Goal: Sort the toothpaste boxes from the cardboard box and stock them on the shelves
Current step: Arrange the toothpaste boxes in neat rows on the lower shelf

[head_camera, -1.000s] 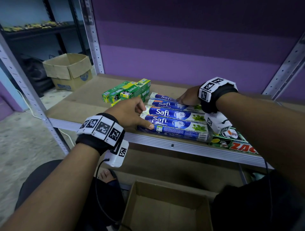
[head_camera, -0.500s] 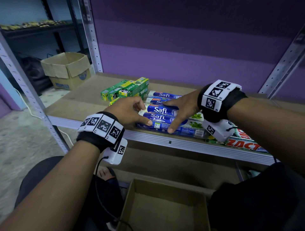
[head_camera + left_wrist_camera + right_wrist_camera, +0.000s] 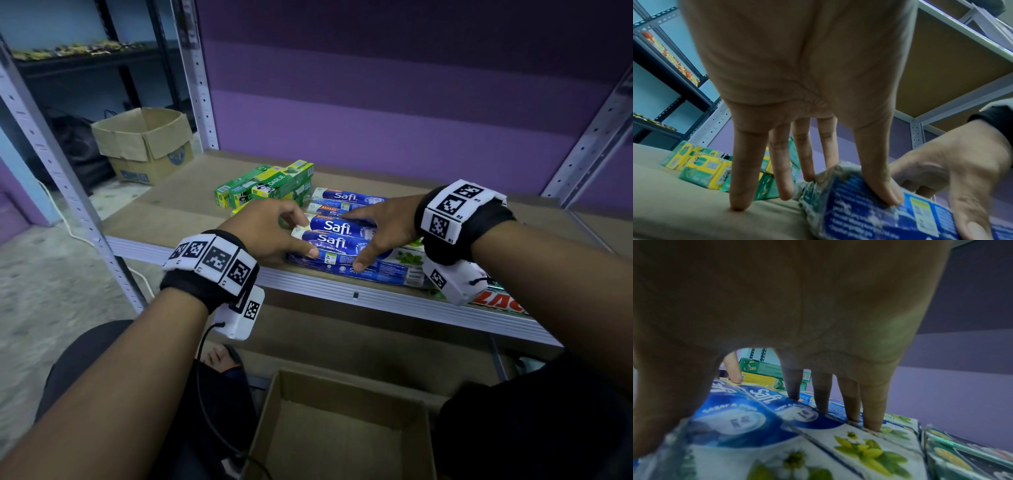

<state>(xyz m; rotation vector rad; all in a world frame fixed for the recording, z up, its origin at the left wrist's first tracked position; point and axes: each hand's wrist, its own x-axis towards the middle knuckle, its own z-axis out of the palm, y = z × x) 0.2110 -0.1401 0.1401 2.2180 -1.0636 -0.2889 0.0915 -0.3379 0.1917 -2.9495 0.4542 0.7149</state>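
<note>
A plastic-wrapped pack of blue Safi toothpaste boxes (image 3: 342, 240) lies near the front edge of the wooden shelf (image 3: 171, 212). My left hand (image 3: 301, 236) is at the pack's left end. Its thumb (image 3: 885, 194) presses the front face, two straight fingers touch the end, and the little finger rests on the shelf. My right hand (image 3: 352, 241) spans the pack, with the thumb on the front face and straight fingertips (image 3: 871, 426) pressing on the top. Green Darlie boxes (image 3: 270, 186) are stacked just behind and left of the pack. The cardboard box (image 3: 342, 428) below shows only its bare bottom.
Green and red Zact boxes (image 3: 500, 301) lie right of the Safi pack, partly under my right wrist. A second open cardboard box (image 3: 144, 144) stands on the floor at far left. Metal uprights (image 3: 195, 68) frame the shelf, and a purple wall backs it.
My right hand came forward from the pack's far side and now spreads over its top, thumb on the front face. My left hand stayed at the left end.
</note>
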